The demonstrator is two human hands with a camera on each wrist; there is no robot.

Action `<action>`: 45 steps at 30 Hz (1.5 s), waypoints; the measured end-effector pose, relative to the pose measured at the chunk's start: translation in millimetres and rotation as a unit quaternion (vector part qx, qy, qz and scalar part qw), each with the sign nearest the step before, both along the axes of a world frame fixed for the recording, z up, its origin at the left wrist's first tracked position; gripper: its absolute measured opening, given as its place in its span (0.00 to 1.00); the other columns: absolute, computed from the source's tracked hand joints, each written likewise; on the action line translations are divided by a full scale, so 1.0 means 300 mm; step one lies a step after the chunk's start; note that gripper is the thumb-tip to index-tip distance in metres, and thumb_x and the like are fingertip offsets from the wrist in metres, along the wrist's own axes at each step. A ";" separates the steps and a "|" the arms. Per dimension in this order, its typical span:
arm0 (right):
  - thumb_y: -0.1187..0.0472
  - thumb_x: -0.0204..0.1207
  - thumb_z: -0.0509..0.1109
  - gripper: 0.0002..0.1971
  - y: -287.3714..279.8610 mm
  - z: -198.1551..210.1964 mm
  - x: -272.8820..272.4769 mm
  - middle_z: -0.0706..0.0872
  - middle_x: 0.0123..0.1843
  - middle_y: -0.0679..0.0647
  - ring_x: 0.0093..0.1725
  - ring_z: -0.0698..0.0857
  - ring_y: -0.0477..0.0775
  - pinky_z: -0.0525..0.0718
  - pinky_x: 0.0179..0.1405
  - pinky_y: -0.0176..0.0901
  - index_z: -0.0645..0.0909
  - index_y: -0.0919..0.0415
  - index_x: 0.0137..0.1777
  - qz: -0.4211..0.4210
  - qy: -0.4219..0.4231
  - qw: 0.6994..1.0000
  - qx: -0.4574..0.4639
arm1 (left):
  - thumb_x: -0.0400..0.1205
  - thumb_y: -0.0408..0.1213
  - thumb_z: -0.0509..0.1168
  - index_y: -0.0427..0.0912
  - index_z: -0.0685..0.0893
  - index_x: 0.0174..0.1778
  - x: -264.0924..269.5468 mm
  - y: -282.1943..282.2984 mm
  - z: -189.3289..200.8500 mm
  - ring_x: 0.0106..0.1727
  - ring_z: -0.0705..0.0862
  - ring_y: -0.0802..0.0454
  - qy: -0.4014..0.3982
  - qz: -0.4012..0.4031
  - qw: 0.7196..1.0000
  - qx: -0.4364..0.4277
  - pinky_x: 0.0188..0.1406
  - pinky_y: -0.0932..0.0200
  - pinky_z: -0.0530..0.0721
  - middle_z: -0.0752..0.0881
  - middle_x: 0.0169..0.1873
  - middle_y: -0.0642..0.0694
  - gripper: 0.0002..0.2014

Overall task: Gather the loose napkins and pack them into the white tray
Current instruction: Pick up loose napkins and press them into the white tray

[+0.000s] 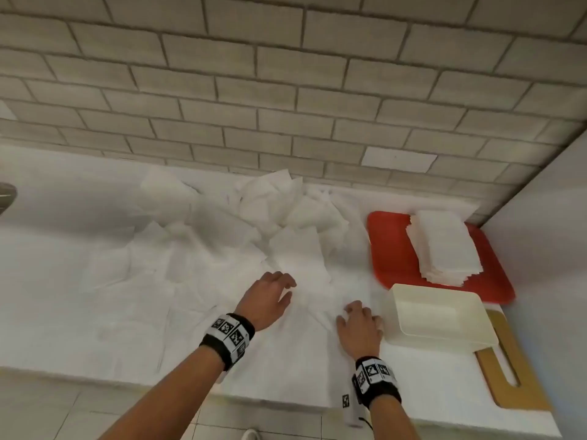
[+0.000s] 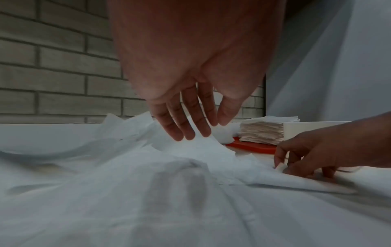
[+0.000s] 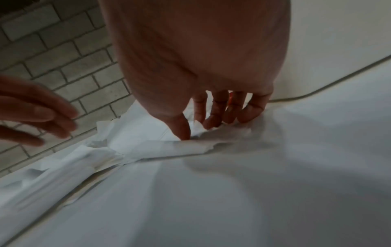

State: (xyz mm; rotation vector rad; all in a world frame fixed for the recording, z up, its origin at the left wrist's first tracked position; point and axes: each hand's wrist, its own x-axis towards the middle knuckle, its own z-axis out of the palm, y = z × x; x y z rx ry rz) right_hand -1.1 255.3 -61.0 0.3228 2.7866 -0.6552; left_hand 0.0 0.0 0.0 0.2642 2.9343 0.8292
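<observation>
Loose white napkins (image 1: 222,242) lie scattered and overlapping across the white counter. The empty white tray (image 1: 444,315) stands at the right, on a wooden board. My left hand (image 1: 286,287) hovers over the pile's near edge; the left wrist view shows the left hand (image 2: 196,132) with straight fingers, holding nothing, just above the napkins (image 2: 127,183). My right hand (image 1: 349,312) is beside the tray's left wall. In the right wrist view the right hand (image 3: 196,128) pinches a crumpled napkin (image 3: 148,143) between thumb and fingers against the counter, next to the tray (image 3: 338,41).
A red tray (image 1: 387,249) behind the white one carries a neat napkin stack (image 1: 444,246). The wooden cutting board (image 1: 514,369) reaches the counter's front right. A tiled wall runs along the back and a white panel closes the right side. A metal object (image 1: 6,195) shows at far left.
</observation>
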 end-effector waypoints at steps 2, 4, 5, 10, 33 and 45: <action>0.51 0.88 0.68 0.03 -0.003 -0.011 -0.008 0.81 0.64 0.51 0.70 0.76 0.64 0.79 0.68 0.60 0.78 0.46 0.56 0.009 0.010 1.000 0.003 | 0.91 0.43 0.64 0.51 0.82 0.74 -0.041 0.038 -0.011 0.71 0.79 0.50 -0.015 -0.045 0.999 0.021 0.70 0.51 0.81 0.84 0.67 0.53 0.15; 0.54 0.87 0.70 0.04 0.004 -0.025 0.011 0.77 0.59 0.47 0.66 0.77 0.63 0.80 0.62 0.58 0.77 0.46 0.52 0.024 0.035 0.999 -0.016 | 0.90 0.44 0.67 0.54 0.80 0.76 -0.056 0.081 -0.020 0.73 0.77 0.54 -0.041 -0.097 0.993 0.057 0.74 0.55 0.77 0.82 0.70 0.55 0.17; 0.56 0.87 0.71 0.04 0.008 -0.028 0.020 0.76 0.58 0.46 0.65 0.78 0.62 0.80 0.59 0.57 0.78 0.47 0.52 0.033 0.055 0.997 -0.032 | 0.89 0.45 0.69 0.55 0.78 0.77 -0.064 0.105 -0.032 0.75 0.74 0.56 -0.058 -0.119 0.988 0.076 0.76 0.58 0.75 0.81 0.72 0.56 0.20; 0.54 0.86 0.73 0.13 0.038 -0.038 0.026 0.76 0.66 0.45 0.64 0.79 0.55 0.83 0.58 0.54 0.76 0.48 0.67 0.104 0.069 0.992 -0.029 | 0.81 0.54 0.77 0.53 0.72 0.84 -0.102 0.176 -0.113 0.77 0.72 0.52 -0.140 -0.156 0.978 -0.014 0.75 0.51 0.73 0.79 0.74 0.53 0.36; 0.56 0.82 0.83 0.11 0.631 0.524 0.008 0.95 0.52 0.52 0.54 0.94 0.55 0.91 0.54 0.57 0.83 0.51 0.57 -0.079 0.113 0.904 -0.404 | 0.81 0.43 0.82 0.63 0.76 0.71 -0.130 0.615 0.223 0.56 0.89 0.58 -0.084 -0.058 0.942 0.321 0.56 0.56 0.90 0.90 0.53 0.56 0.27; 0.68 0.85 0.76 0.25 0.811 0.157 -0.177 0.90 0.43 0.64 0.40 0.91 0.64 0.81 0.29 0.47 0.69 0.69 0.77 0.029 0.090 0.993 0.065 | 0.74 0.19 0.67 0.40 0.79 0.74 -0.335 0.511 0.060 0.65 0.82 0.35 0.115 0.103 0.988 0.014 0.59 0.35 0.87 0.85 0.67 0.40 0.30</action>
